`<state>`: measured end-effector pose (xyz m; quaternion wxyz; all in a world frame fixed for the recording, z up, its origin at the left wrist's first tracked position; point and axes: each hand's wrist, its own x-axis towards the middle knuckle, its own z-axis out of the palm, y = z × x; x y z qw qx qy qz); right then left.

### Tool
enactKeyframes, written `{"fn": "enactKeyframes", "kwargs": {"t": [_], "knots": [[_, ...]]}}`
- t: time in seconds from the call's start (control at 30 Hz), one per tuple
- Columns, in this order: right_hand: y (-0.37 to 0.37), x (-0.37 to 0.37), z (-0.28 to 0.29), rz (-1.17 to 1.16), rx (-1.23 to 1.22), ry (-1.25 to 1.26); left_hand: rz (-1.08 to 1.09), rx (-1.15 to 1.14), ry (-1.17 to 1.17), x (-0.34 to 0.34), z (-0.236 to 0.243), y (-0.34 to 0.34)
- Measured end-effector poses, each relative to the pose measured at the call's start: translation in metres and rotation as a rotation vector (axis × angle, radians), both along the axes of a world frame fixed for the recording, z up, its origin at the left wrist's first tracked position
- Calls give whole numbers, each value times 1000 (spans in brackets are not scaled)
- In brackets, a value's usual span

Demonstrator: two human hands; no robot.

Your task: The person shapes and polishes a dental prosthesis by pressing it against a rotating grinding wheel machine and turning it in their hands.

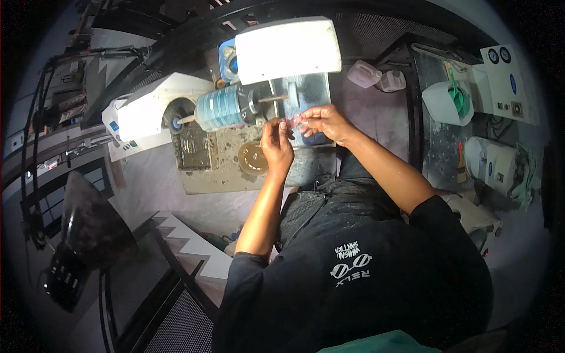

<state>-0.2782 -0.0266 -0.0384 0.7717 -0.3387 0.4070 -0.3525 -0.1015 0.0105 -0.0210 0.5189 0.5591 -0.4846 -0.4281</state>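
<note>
Both my hands meet in front of a bench polishing machine. My left hand [275, 144] and my right hand [321, 122] pinch a small pinkish piece [291, 122] between their fingertips. Just behind them stands the machine's blue-grey motor [226, 107] with a shaft and a white lit hood [287, 48] above. A round tan dish [252, 157] lies on the dirty tray [209, 176] under my left hand.
A white cover [147, 109] sits left of the motor. Two pale bottles [376, 76] stand at the back right. Further right are a white cup with a green tool [450, 101], a white canister [494, 163] and a control box [506, 82]. A dark lamp shade [88, 223] is at the left.
</note>
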Motion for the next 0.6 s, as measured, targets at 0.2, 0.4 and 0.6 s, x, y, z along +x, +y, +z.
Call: {"fn": "enactKeyframes", "kwargs": {"t": [0.2, 0.4, 0.6], "knots": [[28, 24, 29, -51, -116, 78, -71, -44, 46, 30, 17, 10], [40, 37, 58, -73, -223, 113, -135, -76, 351, 44, 41, 14], [47, 44, 101, -50, -328, 99, -216, -112, 377, 60, 77, 26]]}}
